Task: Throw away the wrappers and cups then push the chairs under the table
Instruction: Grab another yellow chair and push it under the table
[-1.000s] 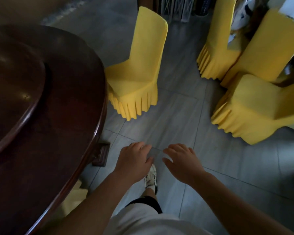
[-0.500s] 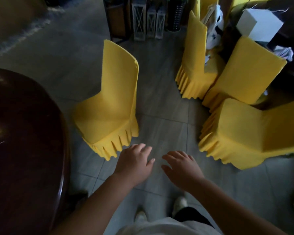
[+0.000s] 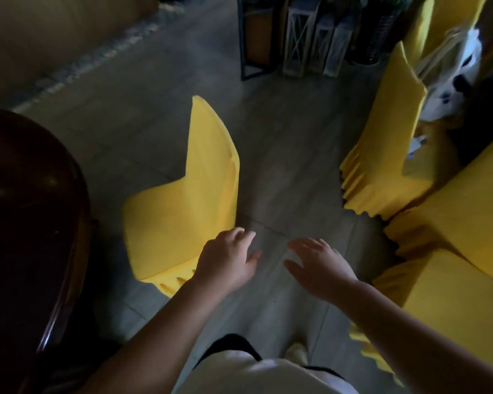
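A yellow-covered chair [image 3: 182, 200] stands on the grey floor beside the dark round wooden table [image 3: 26, 223], its seat turned toward the table. My left hand [image 3: 228, 260] hovers over the seat's near right corner, fingers apart and empty. My right hand [image 3: 319, 265] floats over bare floor to the right, also empty with fingers spread. No wrappers or cups are in view.
Three more yellow chairs crowd the right: one farther back [image 3: 387, 155], one behind it at the edge [image 3: 467, 211], one close by [image 3: 450, 317]. A white bag [image 3: 450, 78] hangs over a chair back. A black frame stand [image 3: 254, 38] and white lanterns [image 3: 310, 38] stand ahead.
I have walked forward alongside the table; the chair by the table has come much closer and now lies just under my left hand. Both hands stay out in front, empty.
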